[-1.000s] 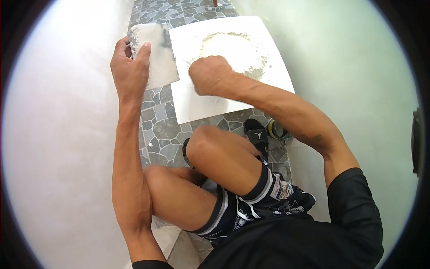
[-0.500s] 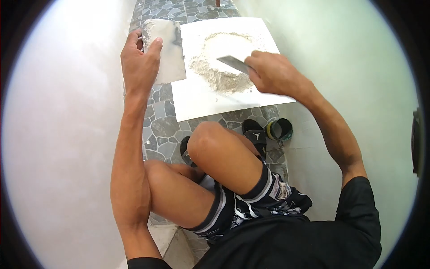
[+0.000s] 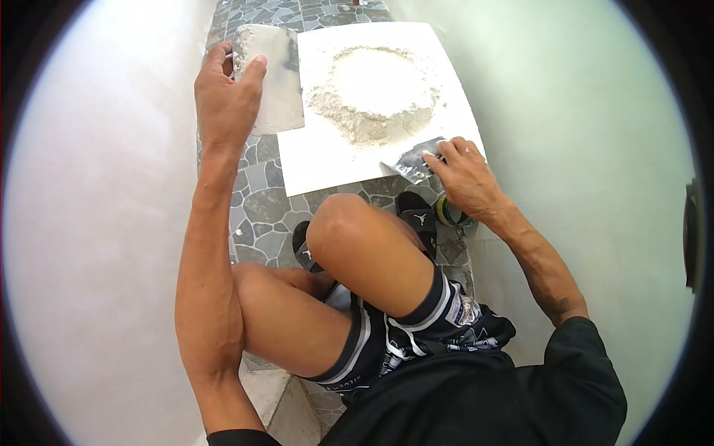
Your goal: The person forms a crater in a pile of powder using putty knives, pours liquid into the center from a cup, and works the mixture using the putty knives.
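Observation:
My left hand [image 3: 227,104] grips a flat rectangular plate [image 3: 277,85] by its left edge, thumb on top. Pale dust or paste coats the plate, which overlaps the left side of a white board [image 3: 316,172]. On that board lies a ring-shaped mound of whitish powder [image 3: 372,128] with a pale, bright middle. My right hand [image 3: 465,175] is closed on a thin metal scraper [image 3: 416,160], held between thumb and fingers at the board's near right edge. The scraper's shiny face is tilted up, with pale smears on it.
Below my right hand stands a small dark can [image 3: 450,214], partly hidden. My sandalled feet [image 3: 416,215] rest on the stone-patterned floor [image 3: 264,204]. Pale walls rise close on the left [image 3: 97,223] and right [image 3: 580,149]. A pale ledge [image 3: 271,401] is at lower left.
My right hand has moved from over the powder mound toward me and to the right, turning the scraper so its face shows. The left hand and plate have barely shifted.

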The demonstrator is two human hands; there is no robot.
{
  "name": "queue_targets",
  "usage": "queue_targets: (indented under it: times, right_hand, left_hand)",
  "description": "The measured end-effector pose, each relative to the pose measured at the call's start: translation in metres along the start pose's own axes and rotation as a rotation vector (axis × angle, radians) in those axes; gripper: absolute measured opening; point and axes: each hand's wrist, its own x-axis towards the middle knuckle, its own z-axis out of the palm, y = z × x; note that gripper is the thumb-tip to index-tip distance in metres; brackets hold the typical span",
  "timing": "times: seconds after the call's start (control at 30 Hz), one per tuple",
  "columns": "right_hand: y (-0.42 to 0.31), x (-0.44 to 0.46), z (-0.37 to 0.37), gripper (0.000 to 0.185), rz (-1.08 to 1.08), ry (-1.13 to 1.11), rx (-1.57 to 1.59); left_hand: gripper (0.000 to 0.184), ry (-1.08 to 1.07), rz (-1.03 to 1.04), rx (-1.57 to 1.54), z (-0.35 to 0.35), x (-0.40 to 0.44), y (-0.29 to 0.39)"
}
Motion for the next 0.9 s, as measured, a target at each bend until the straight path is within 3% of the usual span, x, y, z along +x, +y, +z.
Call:
queue_targets:
  times: [0.23,0.53,0.9]
  right_hand:
    - [0.022,0.015,0.018,0.036,-0.066,0.115,0.013]
    - [0.035,0.076,-0.006,0.009,-0.076,0.052,0.064]
    - [0.007,0.088,-0.029,0.01,-0.027,0.027,0.11]
  left_hand:
    - [0.042,0.008,-0.021,0.016,0.004,0.001,0.005]
    - [0.037,-0.023,-0.007,-0.047,0.007,0.004,0.008]
    - [0.037,-0.016,0.002,0.017,0.008,0.009,0.007]
